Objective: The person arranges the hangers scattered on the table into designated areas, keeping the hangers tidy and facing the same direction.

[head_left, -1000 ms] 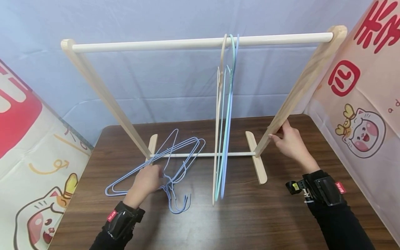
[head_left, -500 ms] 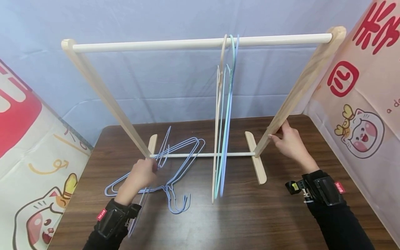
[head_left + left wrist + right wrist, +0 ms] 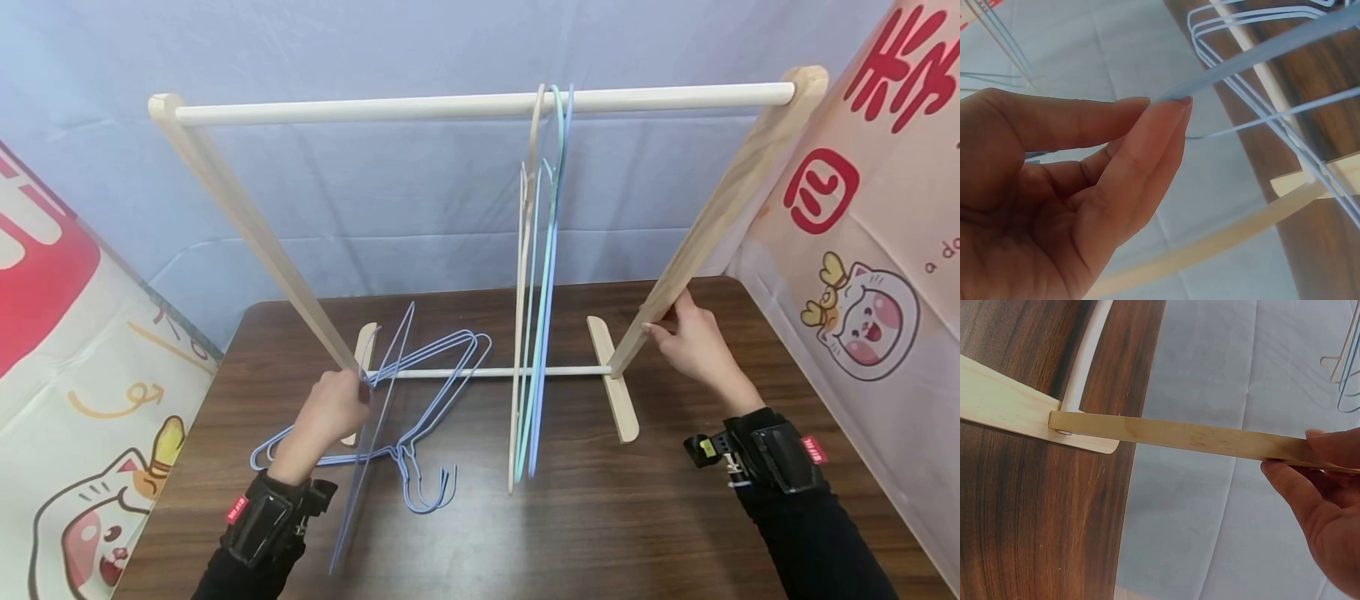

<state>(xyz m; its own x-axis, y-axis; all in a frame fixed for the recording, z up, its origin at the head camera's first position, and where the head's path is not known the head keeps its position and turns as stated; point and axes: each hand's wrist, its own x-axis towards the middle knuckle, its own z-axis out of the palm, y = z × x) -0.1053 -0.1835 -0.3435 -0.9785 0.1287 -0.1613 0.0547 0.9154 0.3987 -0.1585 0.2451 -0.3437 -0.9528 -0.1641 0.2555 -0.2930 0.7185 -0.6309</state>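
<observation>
My left hand [image 3: 326,417] pinches a thin blue clothes hanger [image 3: 1260,55] between thumb and fingertips, and the hanger hangs tilted above the table beside the left upright. Beneath and to its right, several more blue hangers [image 3: 423,509] lie in an overlapping pile, hooks toward me, across the rack's low rail. My right hand [image 3: 697,346] grips the right upright [image 3: 720,212] of a wooden clothes rack near its lower end, thumb on one side and fingers on the other. A cream hanger [image 3: 534,137], a green hanger [image 3: 560,142] and a blue hanger [image 3: 568,125] hang together from the white top bar [image 3: 375,108].
The rack's left upright [image 3: 247,225] stands just behind my left hand. Its right foot [image 3: 621,404] rests on the dark wooden table [image 3: 525,542]. A pale blue cloth [image 3: 420,192] hangs behind, with printed cloths [image 3: 847,333] at the sides.
My left hand has lifted one blue hanger off the pile and moved left with it, and the hanger has turned on edge. My right hand stays on the upright.
</observation>
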